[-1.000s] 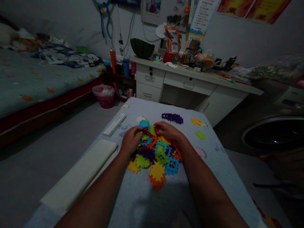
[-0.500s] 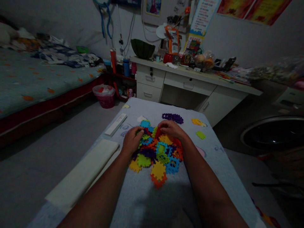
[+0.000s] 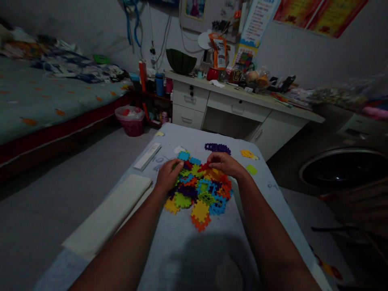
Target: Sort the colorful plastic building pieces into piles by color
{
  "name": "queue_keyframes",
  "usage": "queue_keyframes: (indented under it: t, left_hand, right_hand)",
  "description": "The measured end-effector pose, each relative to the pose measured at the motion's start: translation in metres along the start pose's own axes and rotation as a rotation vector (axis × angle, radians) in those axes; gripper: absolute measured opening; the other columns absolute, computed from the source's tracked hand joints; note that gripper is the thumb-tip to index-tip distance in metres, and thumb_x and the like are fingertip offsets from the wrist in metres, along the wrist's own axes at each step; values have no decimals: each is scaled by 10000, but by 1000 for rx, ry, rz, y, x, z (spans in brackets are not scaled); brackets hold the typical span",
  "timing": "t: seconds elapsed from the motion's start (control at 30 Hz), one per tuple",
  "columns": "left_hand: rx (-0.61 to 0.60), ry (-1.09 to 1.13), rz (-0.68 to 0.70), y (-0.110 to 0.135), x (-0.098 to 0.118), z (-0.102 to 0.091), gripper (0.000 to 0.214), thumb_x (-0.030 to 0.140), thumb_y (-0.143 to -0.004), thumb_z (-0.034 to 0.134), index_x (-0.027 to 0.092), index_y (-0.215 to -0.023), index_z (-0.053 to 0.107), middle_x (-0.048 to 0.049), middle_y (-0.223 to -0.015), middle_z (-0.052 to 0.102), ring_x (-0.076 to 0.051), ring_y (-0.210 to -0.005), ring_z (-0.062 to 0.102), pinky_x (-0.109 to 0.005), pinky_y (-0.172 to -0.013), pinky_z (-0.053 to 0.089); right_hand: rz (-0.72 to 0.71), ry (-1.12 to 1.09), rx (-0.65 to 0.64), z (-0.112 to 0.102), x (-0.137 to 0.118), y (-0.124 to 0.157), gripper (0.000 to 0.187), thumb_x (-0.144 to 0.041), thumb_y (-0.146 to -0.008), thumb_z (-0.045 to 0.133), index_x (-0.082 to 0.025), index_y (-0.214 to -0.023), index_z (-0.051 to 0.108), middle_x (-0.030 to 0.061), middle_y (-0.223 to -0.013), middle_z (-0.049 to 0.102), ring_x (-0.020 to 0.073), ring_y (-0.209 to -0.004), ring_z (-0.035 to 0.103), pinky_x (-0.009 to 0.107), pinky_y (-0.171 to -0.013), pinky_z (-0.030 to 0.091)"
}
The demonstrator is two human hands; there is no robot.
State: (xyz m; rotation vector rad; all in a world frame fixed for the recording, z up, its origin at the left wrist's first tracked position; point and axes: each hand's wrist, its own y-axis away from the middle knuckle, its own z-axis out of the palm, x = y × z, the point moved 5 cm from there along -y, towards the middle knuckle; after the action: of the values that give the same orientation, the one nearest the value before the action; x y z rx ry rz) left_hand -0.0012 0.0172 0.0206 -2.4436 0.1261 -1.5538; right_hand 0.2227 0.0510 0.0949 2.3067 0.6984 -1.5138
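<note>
A heap of colourful interlocking plastic tiles (image 3: 200, 192) lies in the middle of a grey-blue covered table (image 3: 188, 250). My left hand (image 3: 167, 176) rests on the heap's left side with its fingers curled over tiles. Over the far right side of the heap, my right hand (image 3: 225, 164) pinches a red tile (image 3: 204, 166) between fingertips. A purple tile group (image 3: 217, 148) lies beyond the hands. Loose yellow (image 3: 247, 154) and green (image 3: 251, 169) tiles sit to the right.
A white flat pad (image 3: 109, 214) and a white slim box (image 3: 147, 156) lie along the table's left edge. A cluttered white desk (image 3: 242, 107) stands behind, a bed (image 3: 45, 101) at left, a pink bin (image 3: 131, 120) on the floor.
My right hand has drawn a red tile out of the heap's far side and now pinches it. The left hand has stayed on the heap. The camera has tilted slightly.
</note>
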Motion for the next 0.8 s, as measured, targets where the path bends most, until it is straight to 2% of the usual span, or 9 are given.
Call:
queue_keyframes:
  t: [0.1, 0.2, 0.33, 0.43, 0.63, 0.8]
  left_hand:
    - [9, 28, -5, -1, -2, -1, 414, 504, -873, 441, 199, -977, 701, -52, -1042, 729, -241, -1032, 641, -338, -958, 464]
    - [28, 49, -15, -2, -5, -1, 401, 443, -849, 416, 195, -965, 708, -56, -1061, 730, -247, -1063, 637, -349, -992, 451]
    - [28, 22, -28, -3, -10, 0, 386, 361, -788, 419, 200, -975, 716, -59, -1077, 730, -257, -1072, 634, -368, -991, 455]
    - [21, -12, -45, -4, -11, 1, 396, 322, -745, 431, 216, -989, 724, -51, -1073, 732, -262, -1049, 638, -371, -958, 470]
    - [6, -47, -79, -4, -12, 2, 438, 313, -723, 438, 216, -1037, 728, -40, -1052, 735, -257, -981, 647, -357, -905, 483]
    - [7, -72, -79, -5, -13, 1, 442, 308, -722, 435, 217, -1042, 726, -34, -1079, 732, -252, -1003, 640, -350, -935, 466]
  right_hand:
    - [20, 23, 144, -20, 6, 23, 79, -208, -702, 689, -180, -769, 658, -20, -716, 645, 123, -661, 563, 221, -616, 414]
    - [53, 106, 329, -49, 19, 56, 67, -210, -694, 684, -189, -753, 660, -14, -714, 641, 135, -669, 560, 233, -621, 410]
    - [135, 288, 556, -87, 49, 107, 66, -231, -704, 654, -197, -760, 656, -3, -694, 614, 149, -649, 528, 253, -604, 382]
    - [183, 434, 683, -105, 73, 142, 59, -241, -704, 618, -202, -747, 626, 11, -725, 603, 168, -685, 531, 270, -624, 388]
    - [235, 669, 764, -107, 99, 182, 35, -209, -694, 528, -210, -703, 562, 24, -744, 564, 185, -720, 525, 300, -673, 391]
    - [257, 754, 698, -93, 108, 191, 111, -152, -654, 492, -203, -723, 563, 33, -787, 547, 188, -758, 525, 305, -722, 399]
